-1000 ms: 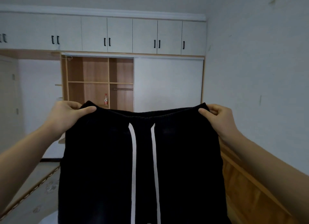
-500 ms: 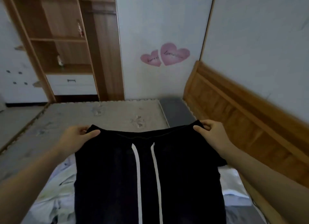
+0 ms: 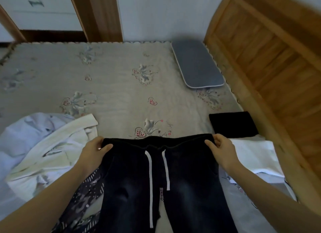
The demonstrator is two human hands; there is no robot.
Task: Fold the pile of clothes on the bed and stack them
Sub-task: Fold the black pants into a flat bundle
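Now holding dark trousers (image 3: 173,189) by the waistband, one hand at each corner. Left hand (image 3: 93,154) grasping the left corner, thumb on top of the cloth; right hand (image 3: 222,151) grasping the right corner in the same way. Two white drawstrings (image 3: 150,180) hanging down from the middle of the waistband. Legs of the trousers spread toward the bottom edge, over the bed (image 3: 112,85). Beside the left arm, unfolded: a white garment (image 3: 43,154), a pale blue shirt (image 3: 22,133), a dark patterned cloth (image 3: 83,203). To the right, a folded black piece (image 3: 232,124) lying near the wooden bed frame (image 3: 278,76), and a white folded garment (image 3: 251,156) just beside the right hand. Farther away, a grey pillow (image 3: 196,64) at the corner.
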